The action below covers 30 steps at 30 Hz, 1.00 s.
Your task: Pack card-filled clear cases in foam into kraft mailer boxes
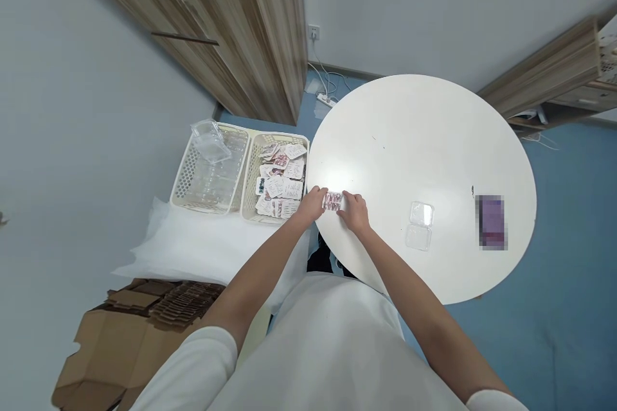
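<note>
Between my two hands, over the left edge of the round white table, is a small card of pink press-on nails. My left hand pinches the card's left edge. Closed on its right edge is my right hand. To the right, a clear plastic case lies opened out on the table. A basket just left of my left hand holds many similar cards, some showing white printed backs, others coloured nails.
Another basket farther left holds clear plastic cases. A blurred purple object lies near the table's right side. Flattened cardboard boxes are stacked at lower left. A power strip with cables lies on the floor behind the table.
</note>
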Each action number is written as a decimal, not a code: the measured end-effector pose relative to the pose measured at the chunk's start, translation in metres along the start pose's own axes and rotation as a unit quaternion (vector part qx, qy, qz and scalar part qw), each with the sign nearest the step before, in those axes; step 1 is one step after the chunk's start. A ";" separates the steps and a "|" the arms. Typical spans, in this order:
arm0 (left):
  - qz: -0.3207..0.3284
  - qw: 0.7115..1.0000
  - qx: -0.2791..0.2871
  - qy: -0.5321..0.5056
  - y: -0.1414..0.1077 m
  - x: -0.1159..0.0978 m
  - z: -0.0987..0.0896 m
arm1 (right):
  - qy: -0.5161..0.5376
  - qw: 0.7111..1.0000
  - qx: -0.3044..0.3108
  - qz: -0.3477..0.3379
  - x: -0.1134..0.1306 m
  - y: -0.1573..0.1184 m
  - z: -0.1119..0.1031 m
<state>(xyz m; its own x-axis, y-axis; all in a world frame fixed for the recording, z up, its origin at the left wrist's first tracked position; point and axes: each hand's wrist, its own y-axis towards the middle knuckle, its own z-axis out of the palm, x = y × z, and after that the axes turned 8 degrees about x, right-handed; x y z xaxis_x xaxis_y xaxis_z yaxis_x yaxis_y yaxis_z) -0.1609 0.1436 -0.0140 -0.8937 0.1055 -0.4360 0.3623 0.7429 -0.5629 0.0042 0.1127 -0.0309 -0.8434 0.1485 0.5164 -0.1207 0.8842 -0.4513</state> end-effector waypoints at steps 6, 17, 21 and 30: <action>0.015 0.999 -0.022 -0.029 0.000 0.000 0.004 | 0.004 1.000 -0.024 0.008 0.001 0.002 0.004; 0.044 0.988 -0.089 -0.117 -0.015 -0.001 0.020 | 0.075 0.994 -0.041 -0.071 -0.001 -0.012 0.009; 0.087 0.973 -0.091 -0.194 -0.023 -0.005 0.025 | 0.149 0.985 -0.034 -0.081 -0.010 -0.018 0.000; 0.138 0.965 -0.081 -0.206 -0.035 -0.057 0.042 | 0.184 0.977 0.012 -0.105 -0.058 -0.068 -0.040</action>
<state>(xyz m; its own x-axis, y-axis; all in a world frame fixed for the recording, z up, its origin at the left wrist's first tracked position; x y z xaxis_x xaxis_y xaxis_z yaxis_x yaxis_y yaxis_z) -0.1119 0.0835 0.0011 -0.5752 0.0672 -0.8152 0.4959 0.8213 -0.2822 0.0820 0.0616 -0.0007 -0.5532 0.1190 0.8245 -0.2869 0.9020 -0.3227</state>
